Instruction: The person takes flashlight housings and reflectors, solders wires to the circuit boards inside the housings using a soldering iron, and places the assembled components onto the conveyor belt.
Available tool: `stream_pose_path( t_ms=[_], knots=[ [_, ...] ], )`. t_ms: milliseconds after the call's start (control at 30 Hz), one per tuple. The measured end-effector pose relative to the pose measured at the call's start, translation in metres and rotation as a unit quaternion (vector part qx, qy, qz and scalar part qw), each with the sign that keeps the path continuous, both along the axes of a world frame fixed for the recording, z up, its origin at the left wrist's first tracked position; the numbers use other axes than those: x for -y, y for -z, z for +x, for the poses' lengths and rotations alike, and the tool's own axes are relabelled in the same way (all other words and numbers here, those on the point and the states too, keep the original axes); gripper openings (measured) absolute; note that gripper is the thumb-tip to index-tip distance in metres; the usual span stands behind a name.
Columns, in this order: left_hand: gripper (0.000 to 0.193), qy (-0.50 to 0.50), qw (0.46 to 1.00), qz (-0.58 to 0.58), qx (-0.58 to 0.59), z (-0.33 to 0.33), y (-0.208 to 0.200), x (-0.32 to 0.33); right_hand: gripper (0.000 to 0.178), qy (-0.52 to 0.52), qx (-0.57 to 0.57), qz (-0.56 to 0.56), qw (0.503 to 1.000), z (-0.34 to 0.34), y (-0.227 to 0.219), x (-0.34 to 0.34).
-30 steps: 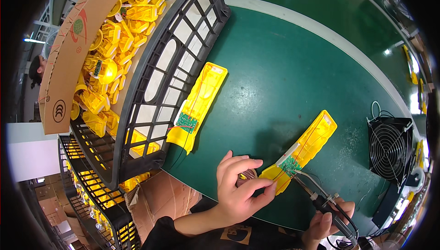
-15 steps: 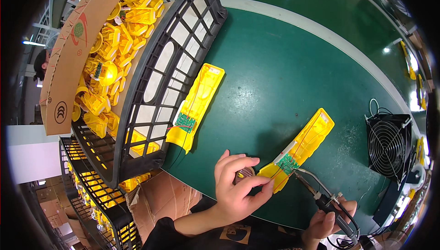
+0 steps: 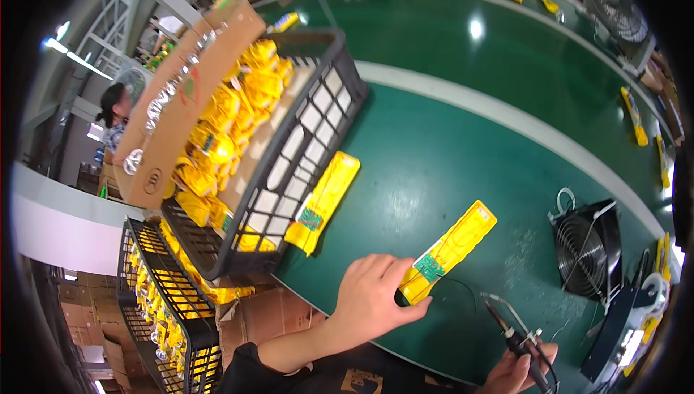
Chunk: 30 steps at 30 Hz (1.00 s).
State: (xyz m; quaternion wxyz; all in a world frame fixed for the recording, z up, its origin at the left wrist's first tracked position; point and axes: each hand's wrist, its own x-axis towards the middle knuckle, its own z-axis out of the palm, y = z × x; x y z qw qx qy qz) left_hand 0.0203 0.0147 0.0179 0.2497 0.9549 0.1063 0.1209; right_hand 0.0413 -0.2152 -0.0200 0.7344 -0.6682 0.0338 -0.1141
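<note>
A long yellow plastic housing (image 3: 463,233) lies slantwise on the green table before me, with a small green circuit board (image 3: 429,267) and thin wires in it. My left hand (image 3: 376,289) is closed round its near end, thumb on one side and fingers on the other. In my right hand (image 3: 522,371) is a soldering iron (image 3: 515,337) with a thin metal tube beside its tip. The tip is apart from the board, to its right. A second yellow housing (image 3: 334,188) with a circuit board rests farther left, beside the black crate.
A black plastic crate (image 3: 350,69) full of yellow housings stands at the left, with a cardboard sheet (image 3: 155,144) along it. Another filled crate (image 3: 189,329) is lower left. A black fan (image 3: 587,253) stands at the right. Beyond a pale rail (image 3: 434,87), more housings lie on a green surface.
My left hand has gone from a finger pinch by the wires to a grip round the housing's end. The soldering iron has moved off the board, downward and right. The view has tilted up.
</note>
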Motion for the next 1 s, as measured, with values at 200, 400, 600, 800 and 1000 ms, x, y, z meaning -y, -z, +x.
stream_pose_path(
  t_ms=[200,400,600,800,1000],
  knots=[
    [0.038,-0.065,0.995,0.074,-0.017,0.083,0.003,-0.035,0.024,0.026,0.013,0.013,1.000,0.004,-0.014,0.017],
    [0.038,-0.154,0.980,0.119,-0.031,0.218,0.011,-0.105,0.021,-0.023,-0.054,-0.010,0.998,0.003,-0.002,0.025],
    [0.029,-0.304,0.942,0.075,-0.122,0.319,0.019,-0.189,0.021,-0.039,-0.095,-0.066,0.993,0.004,-0.001,0.028],
    [0.027,-0.388,0.907,0.096,-0.134,0.362,0.009,-0.226,0.018,0.005,-0.088,-0.082,0.993,0.006,-0.002,0.033],
    [0.050,-0.411,0.854,0.318,-0.022,0.393,0.013,-0.213,0.019,0.024,-0.149,-0.095,0.984,-0.002,-0.028,0.044]
  ],
)
